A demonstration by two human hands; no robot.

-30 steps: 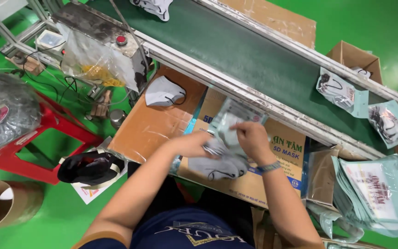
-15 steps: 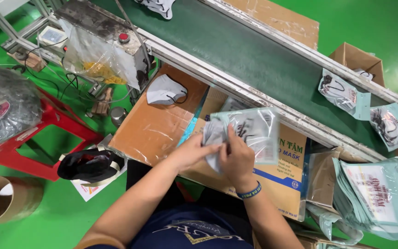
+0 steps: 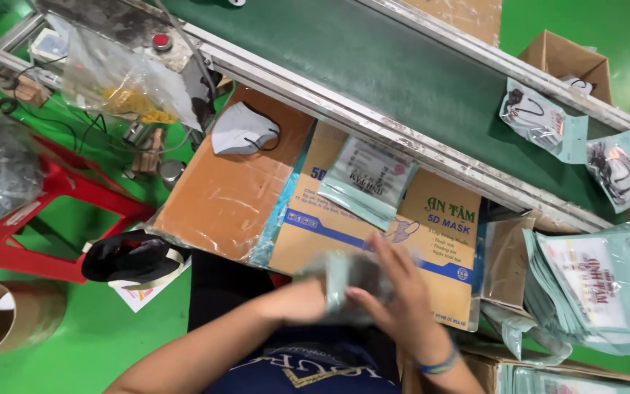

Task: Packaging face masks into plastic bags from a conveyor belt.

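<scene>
Gripping a blurred stack of masks low in the frame's centre, left hand and right hand clasp it from both sides. Its long axis is unclear through blur. Above lies a pale pouch on the printed carton; half a second ago the hands held that pouch higher.

Teal mask pouch atop printed carton; pouch stack rightward.
</scene>
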